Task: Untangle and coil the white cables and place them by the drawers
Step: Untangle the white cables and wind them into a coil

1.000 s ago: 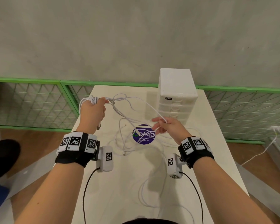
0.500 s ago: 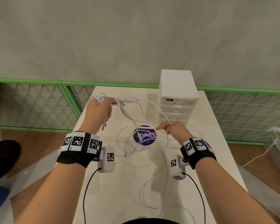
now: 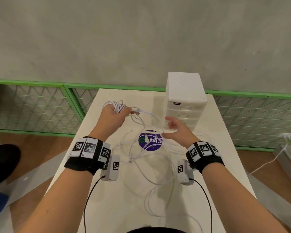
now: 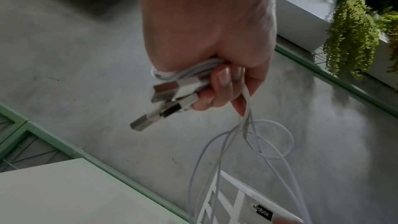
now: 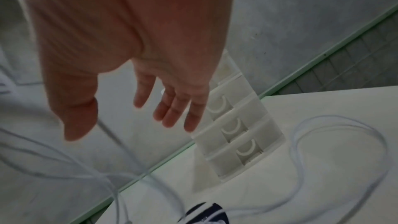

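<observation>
My left hand (image 3: 113, 117) is raised over the far left of the table and grips a bundle of coiled white cables (image 3: 115, 105). In the left wrist view the fist (image 4: 215, 77) closes round the strands with USB plugs (image 4: 163, 94) sticking out. Loose white cable (image 3: 148, 121) trails from the bundle down to a tangle (image 3: 151, 167) on the table. My right hand (image 3: 174, 127) hovers open, fingers spread, just in front of the white drawer unit (image 3: 186, 96); in the right wrist view the hand (image 5: 150, 101) holds nothing.
A round purple sticker (image 3: 150, 140) lies mid-table under the cables. The white table (image 3: 225, 157) ends at a green wire fence (image 3: 32, 105) and a grey wall. Another white cable (image 3: 275, 155) runs over the floor at right. A dark shoe (image 3: 3, 158) is at left.
My right hand has let go of the strand it pinched and has opened, lifting toward the drawers. The left hand has shifted right and farther with its bundle.
</observation>
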